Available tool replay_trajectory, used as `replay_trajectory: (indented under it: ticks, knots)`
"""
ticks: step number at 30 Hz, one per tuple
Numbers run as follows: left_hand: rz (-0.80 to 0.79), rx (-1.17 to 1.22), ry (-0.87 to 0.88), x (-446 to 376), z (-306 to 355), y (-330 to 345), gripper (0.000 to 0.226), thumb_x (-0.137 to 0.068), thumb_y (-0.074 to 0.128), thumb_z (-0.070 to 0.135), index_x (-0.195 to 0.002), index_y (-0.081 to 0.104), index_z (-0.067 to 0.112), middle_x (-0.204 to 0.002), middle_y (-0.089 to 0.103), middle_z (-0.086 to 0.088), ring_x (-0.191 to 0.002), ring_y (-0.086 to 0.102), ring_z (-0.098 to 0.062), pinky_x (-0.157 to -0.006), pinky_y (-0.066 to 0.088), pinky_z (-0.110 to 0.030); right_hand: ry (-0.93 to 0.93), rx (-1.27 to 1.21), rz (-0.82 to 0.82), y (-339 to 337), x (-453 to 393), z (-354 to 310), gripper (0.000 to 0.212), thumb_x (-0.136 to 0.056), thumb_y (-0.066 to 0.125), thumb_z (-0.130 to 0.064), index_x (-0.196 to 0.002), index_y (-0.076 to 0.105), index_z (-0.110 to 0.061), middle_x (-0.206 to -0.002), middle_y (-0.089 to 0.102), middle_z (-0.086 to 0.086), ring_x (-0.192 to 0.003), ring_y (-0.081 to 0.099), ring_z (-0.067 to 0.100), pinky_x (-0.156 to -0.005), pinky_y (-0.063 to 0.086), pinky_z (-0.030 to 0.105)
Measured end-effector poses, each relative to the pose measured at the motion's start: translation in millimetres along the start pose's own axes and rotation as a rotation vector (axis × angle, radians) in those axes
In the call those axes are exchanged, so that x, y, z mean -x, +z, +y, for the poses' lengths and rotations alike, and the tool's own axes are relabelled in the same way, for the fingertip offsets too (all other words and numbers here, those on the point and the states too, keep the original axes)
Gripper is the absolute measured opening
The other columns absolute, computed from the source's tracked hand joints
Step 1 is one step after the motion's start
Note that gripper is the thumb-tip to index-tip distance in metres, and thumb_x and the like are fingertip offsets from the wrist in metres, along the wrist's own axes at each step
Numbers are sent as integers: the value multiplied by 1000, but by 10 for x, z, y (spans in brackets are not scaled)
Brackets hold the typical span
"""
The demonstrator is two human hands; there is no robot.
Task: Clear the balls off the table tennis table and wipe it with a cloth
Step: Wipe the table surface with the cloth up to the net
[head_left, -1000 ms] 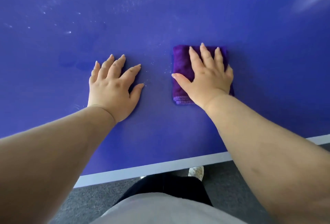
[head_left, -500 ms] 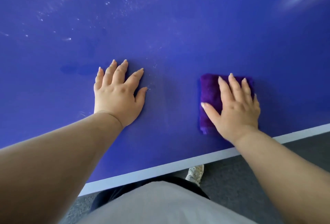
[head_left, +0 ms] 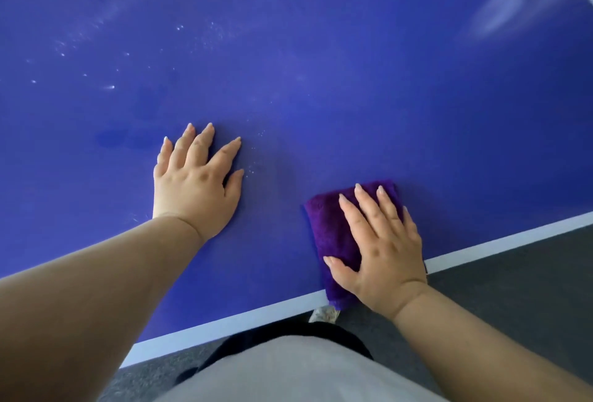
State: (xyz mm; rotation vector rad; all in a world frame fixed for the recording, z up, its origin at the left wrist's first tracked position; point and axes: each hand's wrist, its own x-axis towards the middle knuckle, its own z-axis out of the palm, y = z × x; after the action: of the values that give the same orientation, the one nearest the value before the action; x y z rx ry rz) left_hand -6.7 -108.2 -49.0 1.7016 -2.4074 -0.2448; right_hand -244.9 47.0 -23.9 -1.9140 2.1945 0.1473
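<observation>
The blue table tennis table fills most of the head view, with its white edge line running along the near side. A folded purple cloth lies at that near edge, its lower corner over the white line. My right hand presses flat on the cloth with straight fingers. My left hand rests flat on the bare blue surface to the left of the cloth, fingers spread. No balls are in view.
White specks and dust streaks dot the table's far left part. A pale smear shows at the far right. Grey carpet lies below the table edge, with my shoe just under the cloth.
My right hand has slid the cloth toward me and to the right, from mid-table to the near edge. My left hand has stayed planted on the table.
</observation>
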Motion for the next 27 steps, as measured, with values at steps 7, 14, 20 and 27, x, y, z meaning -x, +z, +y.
replay_trajectory:
  ticks: [7, 14, 20, 27]
  knots:
    - [29, -34, 20, -24, 13, 19, 48, -89, 43, 44, -132, 57, 26, -144, 46, -13, -138, 34, -37, -114, 20, -57, 349, 8, 14, -358, -1454, 108, 90, -77, 28, -83, -151, 2, -40, -163, -4, -7, -149, -7, 25, -117, 11, 56]
    - [28, -50, -5, -21, 9, 6, 49, -89, 38, 44, -129, 60, 27, -141, 51, -10, -136, 39, -35, -113, 26, -56, 79, -60, -9, -457, -2254, -779, 88, -79, 32, -78, -152, 3, -38, -163, -8, -4, -148, -11, 27, -114, 9, 57]
    - [75, 37, -111, -165, 50, -91, 49, -85, 36, 35, -117, 70, 21, -126, 64, -4, -121, 55, -34, -102, 40, -51, -133, -42, 3, -322, -1400, -240, 84, -77, 33, -72, -151, 6, -41, -163, -3, -8, -149, -7, 21, -117, 10, 52]
    - [82, 32, -290, -942, 61, -117, 36, -93, 51, 27, -127, 62, 26, -142, 50, -4, -130, 42, -31, -114, 23, -49, -8, -1, 29, -413, -1590, 293, 87, -73, 30, -72, -151, 23, -34, -162, 14, -4, -149, 11, 25, -112, 25, 55]
